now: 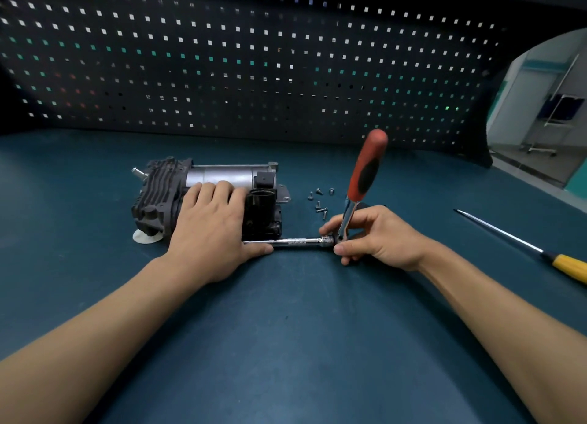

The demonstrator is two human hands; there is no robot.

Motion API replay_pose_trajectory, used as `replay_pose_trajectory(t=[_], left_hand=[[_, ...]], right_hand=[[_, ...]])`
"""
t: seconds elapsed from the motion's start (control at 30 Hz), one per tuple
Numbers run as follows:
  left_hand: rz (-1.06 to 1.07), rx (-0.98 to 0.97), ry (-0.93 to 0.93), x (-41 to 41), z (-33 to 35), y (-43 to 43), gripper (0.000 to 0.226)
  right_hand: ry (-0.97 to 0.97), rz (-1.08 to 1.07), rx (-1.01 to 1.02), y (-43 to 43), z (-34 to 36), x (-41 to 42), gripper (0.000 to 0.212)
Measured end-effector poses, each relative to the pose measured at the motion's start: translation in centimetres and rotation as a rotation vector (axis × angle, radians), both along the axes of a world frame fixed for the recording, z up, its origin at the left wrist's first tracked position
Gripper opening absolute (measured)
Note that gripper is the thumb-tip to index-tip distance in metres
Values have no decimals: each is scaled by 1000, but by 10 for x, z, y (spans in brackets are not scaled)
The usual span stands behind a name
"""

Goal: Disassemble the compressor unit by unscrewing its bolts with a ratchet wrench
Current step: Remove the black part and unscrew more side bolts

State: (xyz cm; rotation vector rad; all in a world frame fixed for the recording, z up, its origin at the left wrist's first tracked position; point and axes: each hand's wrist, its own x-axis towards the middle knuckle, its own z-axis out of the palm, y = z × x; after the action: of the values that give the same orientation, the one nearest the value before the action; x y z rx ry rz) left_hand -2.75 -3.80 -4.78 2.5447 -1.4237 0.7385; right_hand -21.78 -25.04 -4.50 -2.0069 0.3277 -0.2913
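Note:
The black compressor unit [158, 198] with a silver cylinder lies on the dark teal table [286, 328]. My left hand [209, 230] rests flat on top of it, fingers straight, thumb by the extension bar. A ratchet wrench [365, 169] with a red and black handle stands tilted upward. Its head meets a long silver extension bar [292, 241] that runs level into the compressor's near right side. My right hand [371, 236] pinches the ratchet head where the bar joins it.
Several loose screws [320, 201] lie on the table right of the compressor. A yellow-handled screwdriver [521, 249] lies at the far right. A white disc [144, 236] sits under the compressor's near left corner. A dark pegboard [254, 58] stands behind the table.

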Motion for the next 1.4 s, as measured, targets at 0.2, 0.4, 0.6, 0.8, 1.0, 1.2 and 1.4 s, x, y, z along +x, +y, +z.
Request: replay_pose_trajectory(t=[0.2,0.4,0.6,0.8,1.0,1.2,1.4], left_hand=[[-8,-6,5,1,-1,1,94],[-6,-2,3,1,-1,0,94],[-11,-6,6,2,-1,0,94],[-6,-3,14,1,0,1,95],[-3,4,18,2,-1,1,96],[-14,-16,17,1,-1,0,95],[-3,-17,23,0,0,0,93]], right_hand=[[50,0,-307,8,7,-8,23],[154,-38,-778,22,20,-16,37],[274,-4,-903,32,24,-21,48],[314,33,-1106,46,16,-30,63],[397,39,-981,45,12,-28,78],[203,-95,-874,38,7,-4,81],[240,-173,-540,28,17,14,89]])
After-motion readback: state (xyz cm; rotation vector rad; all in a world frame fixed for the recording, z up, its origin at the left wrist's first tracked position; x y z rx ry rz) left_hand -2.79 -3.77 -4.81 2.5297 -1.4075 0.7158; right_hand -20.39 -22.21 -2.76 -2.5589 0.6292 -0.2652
